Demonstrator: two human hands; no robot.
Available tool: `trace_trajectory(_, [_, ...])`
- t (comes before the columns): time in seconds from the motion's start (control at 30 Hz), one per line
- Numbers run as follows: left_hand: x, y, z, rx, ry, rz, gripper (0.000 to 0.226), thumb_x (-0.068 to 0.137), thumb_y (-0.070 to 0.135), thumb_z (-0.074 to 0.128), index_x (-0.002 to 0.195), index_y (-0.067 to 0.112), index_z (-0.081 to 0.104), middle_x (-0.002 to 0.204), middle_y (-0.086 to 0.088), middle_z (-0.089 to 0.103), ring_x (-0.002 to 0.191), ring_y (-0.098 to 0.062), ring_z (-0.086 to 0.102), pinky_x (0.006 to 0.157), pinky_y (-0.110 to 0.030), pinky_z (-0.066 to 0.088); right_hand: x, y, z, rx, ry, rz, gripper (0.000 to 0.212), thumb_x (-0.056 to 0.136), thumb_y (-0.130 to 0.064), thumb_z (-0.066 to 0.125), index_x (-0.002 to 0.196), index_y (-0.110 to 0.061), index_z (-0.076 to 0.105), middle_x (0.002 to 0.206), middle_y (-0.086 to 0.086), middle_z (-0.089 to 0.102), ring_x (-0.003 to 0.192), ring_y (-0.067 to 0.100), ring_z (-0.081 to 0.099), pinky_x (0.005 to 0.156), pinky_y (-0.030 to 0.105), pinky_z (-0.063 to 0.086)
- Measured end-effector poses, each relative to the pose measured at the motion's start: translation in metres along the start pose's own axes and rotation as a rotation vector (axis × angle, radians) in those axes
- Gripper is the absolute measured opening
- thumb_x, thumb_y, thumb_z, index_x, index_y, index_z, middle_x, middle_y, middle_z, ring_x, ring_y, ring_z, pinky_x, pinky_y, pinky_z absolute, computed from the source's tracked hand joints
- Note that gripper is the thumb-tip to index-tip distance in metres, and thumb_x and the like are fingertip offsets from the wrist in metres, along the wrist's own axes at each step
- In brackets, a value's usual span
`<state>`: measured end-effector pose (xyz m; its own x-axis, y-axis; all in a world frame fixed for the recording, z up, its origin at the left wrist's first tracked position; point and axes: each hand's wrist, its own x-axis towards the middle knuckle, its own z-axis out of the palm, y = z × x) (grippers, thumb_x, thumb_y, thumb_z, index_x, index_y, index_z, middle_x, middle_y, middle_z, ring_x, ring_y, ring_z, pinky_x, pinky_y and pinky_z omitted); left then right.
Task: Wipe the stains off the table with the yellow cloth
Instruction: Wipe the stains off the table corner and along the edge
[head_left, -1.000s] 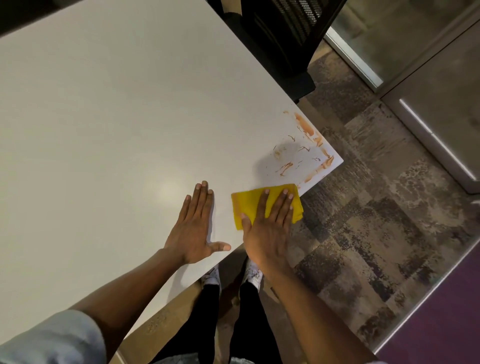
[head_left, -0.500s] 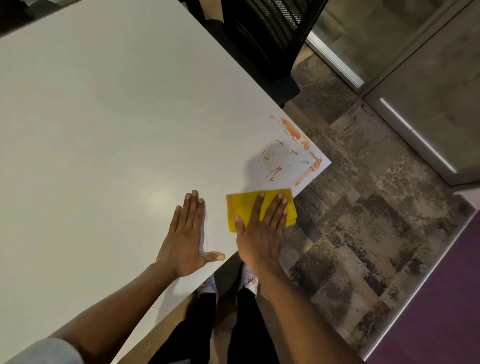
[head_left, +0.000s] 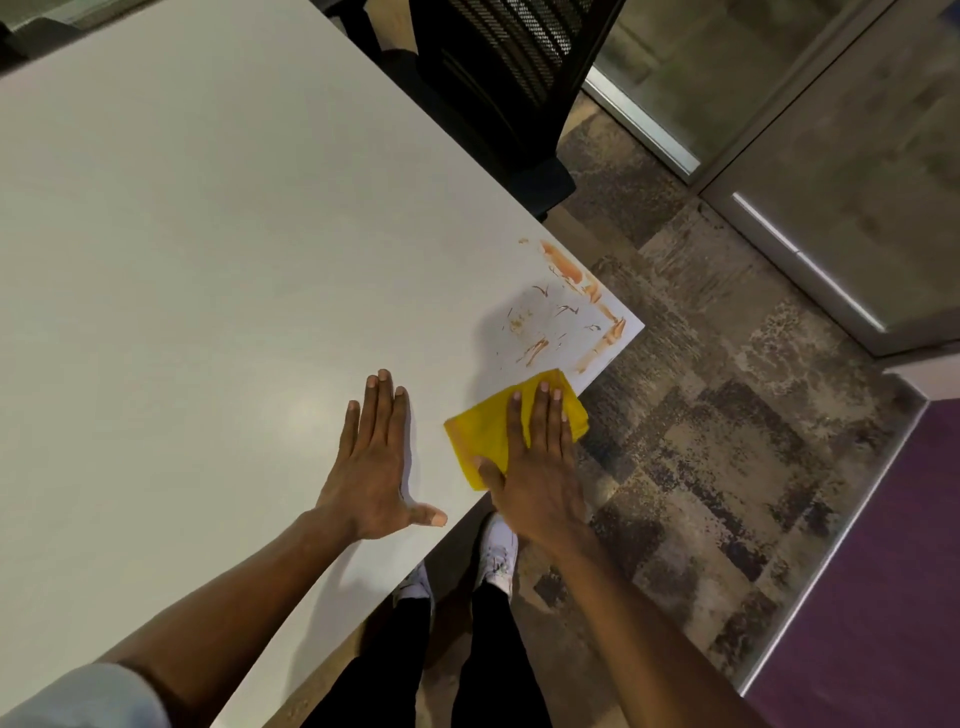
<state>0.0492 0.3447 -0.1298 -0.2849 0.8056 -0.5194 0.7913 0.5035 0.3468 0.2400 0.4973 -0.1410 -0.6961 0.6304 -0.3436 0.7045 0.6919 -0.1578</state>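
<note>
Your right hand (head_left: 540, 467) presses the cloth (head_left: 488, 426) flat at the worktop (head_left: 208, 260) edge.
Its fingers lie straight and close together on the cloth, just below the orange stains (head_left: 566, 306) at the corner; your left hand (head_left: 371, 467) rests flat beside it, fingers together, thumb out.

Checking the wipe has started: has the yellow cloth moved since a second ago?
Yes, slightly: the yellow cloth under the right hand has turned and edged toward the stains at the corner of the table, its far corner now almost touching them.
</note>
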Motion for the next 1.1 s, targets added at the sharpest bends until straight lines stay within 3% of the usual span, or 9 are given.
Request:
trace_trajectory(0.23, [0.003,0.007,-0.002,-0.002,-0.036,-0.052,0.178,0.056,0.101,0.068,0.158,0.002,-0.039,0.162,-0.018,-0.055,0.155,-0.036,-0.047,0.135,-0.059,-0.011,0.015,-0.011,-0.005,0.02,-0.03,0.07,0.098,0.103,-0.068,0.034,0.166,-0.009,-0.012,0.171,0.026,-0.024,0.16,0.042,-0.023,0.133,0.056,0.0])
trace_trajectory(0.37, [0.002,0.004,0.001,-0.018,-0.024,-0.037,0.178,0.053,0.106,0.061,0.158,0.004,-0.04,0.163,-0.015,-0.055,0.156,-0.033,-0.046,0.135,-0.058,-0.011,-0.019,-0.017,0.009,0.008,-0.013,0.009,0.097,0.101,-0.072,0.027,0.166,-0.013,-0.014,0.172,0.022,-0.025,0.161,0.039,-0.024,0.133,0.054,-0.001])
trace_trajectory(0.5, [0.004,-0.002,0.005,-0.048,0.022,-0.019,0.179,0.047,0.112,0.052,0.162,0.004,-0.033,0.169,-0.014,-0.048,0.16,-0.032,-0.04,0.136,-0.059,-0.007,0.014,-0.005,-0.006,-0.026,-0.024,0.002,0.096,0.103,-0.07,0.031,0.166,-0.013,-0.013,0.172,0.022,-0.025,0.16,0.04,-0.024,0.134,0.056,0.001])
trace_trajectory(0.63, [0.004,-0.005,0.008,-0.058,0.041,0.002,0.178,0.048,0.112,0.053,0.164,0.006,-0.031,0.171,-0.013,-0.045,0.162,-0.033,-0.037,0.136,-0.06,-0.006,0.039,-0.009,-0.017,-0.019,-0.036,0.036,0.094,0.105,-0.064,0.034,0.166,-0.01,-0.011,0.172,0.025,-0.023,0.161,0.042,-0.021,0.133,0.057,0.002])
trace_trajectory(0.87, [0.005,-0.006,0.008,-0.069,0.031,-0.002,0.179,0.047,0.112,0.053,0.162,0.007,-0.035,0.169,-0.011,-0.048,0.16,-0.031,-0.04,0.136,-0.058,-0.008,-0.009,-0.015,0.009,-0.043,0.013,-0.054,0.09,0.105,-0.068,0.025,0.167,-0.012,-0.008,0.174,0.023,-0.016,0.162,0.04,-0.017,0.134,0.056,0.01])
trace_trajectory(1.1, [0.005,-0.005,0.008,-0.049,0.056,-0.003,0.177,0.05,0.107,0.061,0.161,0.01,-0.037,0.168,-0.01,-0.049,0.16,-0.03,-0.041,0.135,-0.055,-0.011,0.053,-0.001,-0.013,-0.052,-0.027,-0.076,0.093,0.105,-0.068,0.031,0.166,-0.014,-0.014,0.173,0.02,-0.024,0.161,0.039,-0.022,0.134,0.055,0.005])
